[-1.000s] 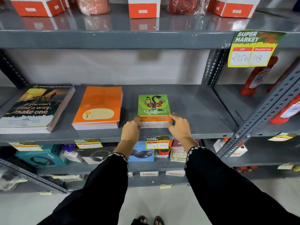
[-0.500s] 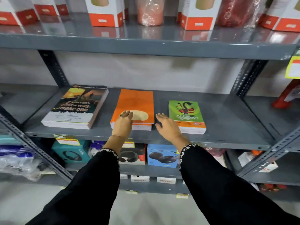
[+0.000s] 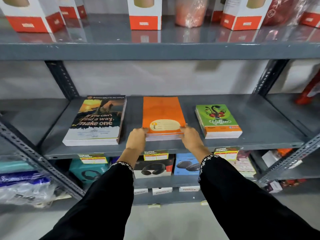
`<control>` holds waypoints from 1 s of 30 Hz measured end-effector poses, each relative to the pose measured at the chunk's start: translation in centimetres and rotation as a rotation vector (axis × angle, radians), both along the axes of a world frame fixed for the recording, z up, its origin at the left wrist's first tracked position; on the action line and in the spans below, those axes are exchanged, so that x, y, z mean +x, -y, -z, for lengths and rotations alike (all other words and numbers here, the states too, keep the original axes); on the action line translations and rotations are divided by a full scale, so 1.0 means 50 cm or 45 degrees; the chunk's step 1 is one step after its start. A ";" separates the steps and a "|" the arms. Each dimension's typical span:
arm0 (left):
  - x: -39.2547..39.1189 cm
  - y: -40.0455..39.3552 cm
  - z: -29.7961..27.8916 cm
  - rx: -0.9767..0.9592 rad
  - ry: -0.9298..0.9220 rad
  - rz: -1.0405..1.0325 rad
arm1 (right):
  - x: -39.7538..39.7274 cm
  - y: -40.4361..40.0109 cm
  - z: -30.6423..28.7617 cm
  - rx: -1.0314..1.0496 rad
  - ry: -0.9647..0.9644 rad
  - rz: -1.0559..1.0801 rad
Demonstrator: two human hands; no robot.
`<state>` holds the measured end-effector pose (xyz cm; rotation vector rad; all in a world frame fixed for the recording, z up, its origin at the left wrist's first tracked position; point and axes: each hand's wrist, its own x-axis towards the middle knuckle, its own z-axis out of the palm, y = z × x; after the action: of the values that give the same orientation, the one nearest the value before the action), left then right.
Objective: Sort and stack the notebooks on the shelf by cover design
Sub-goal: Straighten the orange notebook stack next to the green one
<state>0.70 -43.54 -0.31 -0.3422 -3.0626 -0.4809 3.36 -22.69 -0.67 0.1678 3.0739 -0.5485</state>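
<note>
The orange stack of notebooks (image 3: 162, 116) lies flat in the middle of the grey shelf (image 3: 259, 141), its near edge close to the shelf's front lip, and it is the one being worked on. The left hand (image 3: 136, 138) presses against its near left corner and the right hand (image 3: 190, 135) against its near right corner, so the pile is squeezed between the two palms. The fingers (image 3: 183, 127) of the right hand curl over the top cover at the corner; those of the left are bent around the side of the pile. Both hands are closed on the stack and hold nothing else.

To its left, apart from it, sits the thicker stack with the dark "make one" cover (image 3: 97, 122); to its right, also apart, the smaller green "Coffee" stack (image 3: 219, 121). Each pile shows one design on top, so the sorting looks largely done and this step reads as squaring up the orange pile.

The next move likely calls for even pressure from both sides to bring the loose page edges flush, then a nudge to set the pile parallel with its neighbours. Price tags (image 3: 155, 155) hang from the shelf's front edge just under the wrists
</note>
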 end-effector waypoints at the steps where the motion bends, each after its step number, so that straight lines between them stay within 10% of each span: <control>1: 0.000 0.001 0.000 0.031 0.002 -0.028 | -0.001 0.001 0.000 0.037 -0.015 -0.004; 11: -0.002 0.001 0.002 0.265 0.087 -0.176 | -0.003 0.002 0.004 0.243 -0.022 0.001; 30: 0.017 -0.005 -0.006 -0.186 0.067 -0.019 | 0.003 -0.010 -0.002 0.446 0.021 -0.164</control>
<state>1.54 -43.29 0.01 -0.3148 -3.1570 -0.2700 3.50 -22.17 -0.57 -0.0235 3.1073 -0.0011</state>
